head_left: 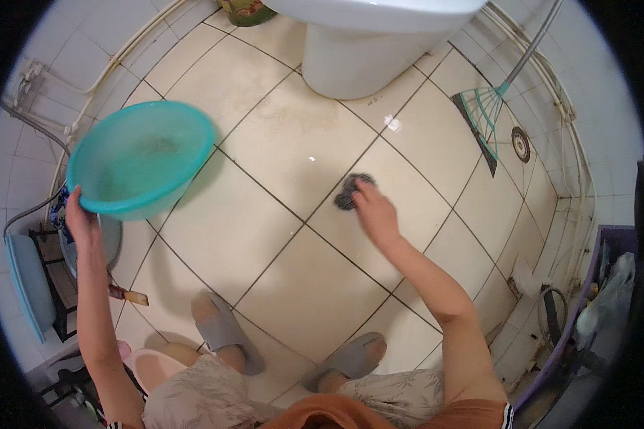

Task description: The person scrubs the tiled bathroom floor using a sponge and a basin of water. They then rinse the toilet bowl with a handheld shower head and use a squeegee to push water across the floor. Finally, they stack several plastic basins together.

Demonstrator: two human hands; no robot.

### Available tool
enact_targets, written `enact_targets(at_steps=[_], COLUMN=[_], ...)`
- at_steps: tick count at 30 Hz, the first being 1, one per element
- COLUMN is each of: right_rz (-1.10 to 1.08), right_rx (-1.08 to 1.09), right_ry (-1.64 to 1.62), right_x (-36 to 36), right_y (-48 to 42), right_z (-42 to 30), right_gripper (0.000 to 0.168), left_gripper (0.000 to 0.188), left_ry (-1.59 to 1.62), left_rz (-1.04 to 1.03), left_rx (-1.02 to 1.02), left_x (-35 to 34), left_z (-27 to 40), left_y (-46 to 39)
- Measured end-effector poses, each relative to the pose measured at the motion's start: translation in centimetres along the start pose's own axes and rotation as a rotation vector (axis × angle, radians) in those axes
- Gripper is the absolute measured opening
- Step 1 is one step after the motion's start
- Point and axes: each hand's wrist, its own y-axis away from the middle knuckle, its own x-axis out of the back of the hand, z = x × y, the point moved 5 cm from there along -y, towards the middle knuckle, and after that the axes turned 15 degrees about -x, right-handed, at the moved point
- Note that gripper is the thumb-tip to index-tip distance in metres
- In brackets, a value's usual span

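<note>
My left hand (81, 219) grips the near rim of a green plastic basin (139, 204). The basin is tilted, and a small dark patch shows inside it; whether it rests on the floor or hangs above it I cannot tell. In my right hand (377, 212) is a dark grey scouring pad (347, 194), held over or against the cream floor tiles (268, 177); contact is hard to judge. Small white bits, one of them a crumpled white scrap (393, 123), lie on the tiles beyond the pad.
A white toilet (354, 64) stands ahead, with a patterned bin (247, 12) to its left. At the right, a green floor squeegee (480, 112) leans near a round drain (520, 145). A wooden-handled brush (134, 296) lies left of my grey slippers (225, 332). A purple container (558, 354) stands lower right.
</note>
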Motion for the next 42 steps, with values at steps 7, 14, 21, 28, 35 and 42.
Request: enact_targets(at_steps=[7, 14, 21, 28, 35, 42], right_rz=[0.168, 0.159, 0.105, 0.112, 0.109, 0.065], right_rx=[-0.448, -0.344, -0.195, -0.305, -0.479, -0.493], right_ry=[0.145, 0.102, -0.041, -0.130, -0.154, -0.219], right_x=[8.4, 8.5, 6.9, 7.4, 8.7, 9.0], right_y=[0.4, 3.1, 3.3, 1.6, 2.0, 2.0], right_z=[11.0, 10.2, 5.7, 6.1, 10.9, 10.4], right_gripper=[0.034, 0.035, 0.033, 0.033, 0.032, 0.035], left_gripper=[0.019, 0.018, 0.016, 0.024, 0.026, 0.017], left_ry=[-0.462, -0.447, -0.392, -0.418, -0.684, -0.301], left_rz=[-0.307, -0.718, -1.032, -0.962, -1.015, -0.967], left_rx=[-0.353, -0.319, -0.365, -0.608, -0.851, -0.445], left_x=[-3.4, -15.9, -23.6, -21.8, -20.5, -20.9], left_z=[7.9, 10.4, 11.7, 13.1, 15.6, 14.5], left_y=[4.0, 10.7, 16.4, 17.3, 18.8, 18.3])
